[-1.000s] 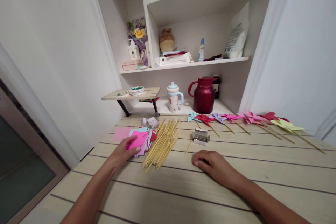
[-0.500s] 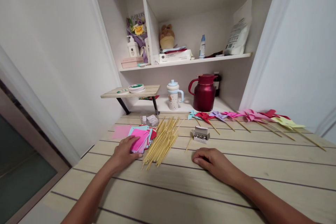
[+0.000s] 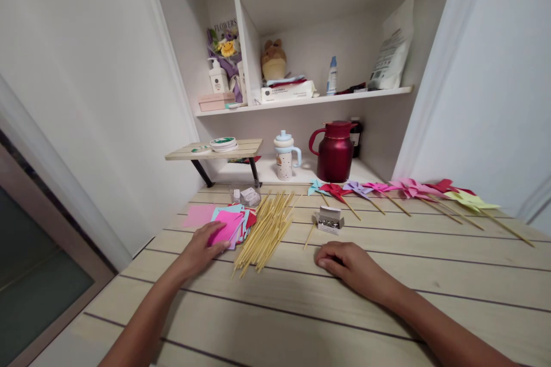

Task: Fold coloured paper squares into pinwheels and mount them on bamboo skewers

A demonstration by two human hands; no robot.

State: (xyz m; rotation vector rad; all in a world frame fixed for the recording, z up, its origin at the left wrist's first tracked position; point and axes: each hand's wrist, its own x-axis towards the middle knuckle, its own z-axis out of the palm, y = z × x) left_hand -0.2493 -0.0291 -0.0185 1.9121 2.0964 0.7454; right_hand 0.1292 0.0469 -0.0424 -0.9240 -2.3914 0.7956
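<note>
My right hand [image 3: 350,264] lies palm down on the bare near-middle of the pale plank bench [image 3: 301,321], fingers loosely curled, gripping nothing. My left hand [image 3: 202,249] is further left, fingers laid flat on the near edge of the stack of coloured paper squares [image 3: 230,223], thumb against the top magenta sheet; whether it pinches the sheet or only presses on it I cannot tell. A single pale pink sheet [image 3: 198,215] lies flat just left of the stack. Just right of the stack, touching it, a loose bundle of bamboo sticks [image 3: 269,228] fans away toward the far side. One stray stick [image 3: 309,236] lies apart, near a small open box [image 3: 329,219] ahead of my right hand. Beyond that, a row of finished paper pinwheels [image 3: 404,190] on sticks runs from mid-bench to the far right. At the far edge: red jug [image 3: 334,151], lidded cup [image 3: 284,157], small wooden riser [image 3: 215,152]. White shelves [image 3: 310,102] above.
</note>
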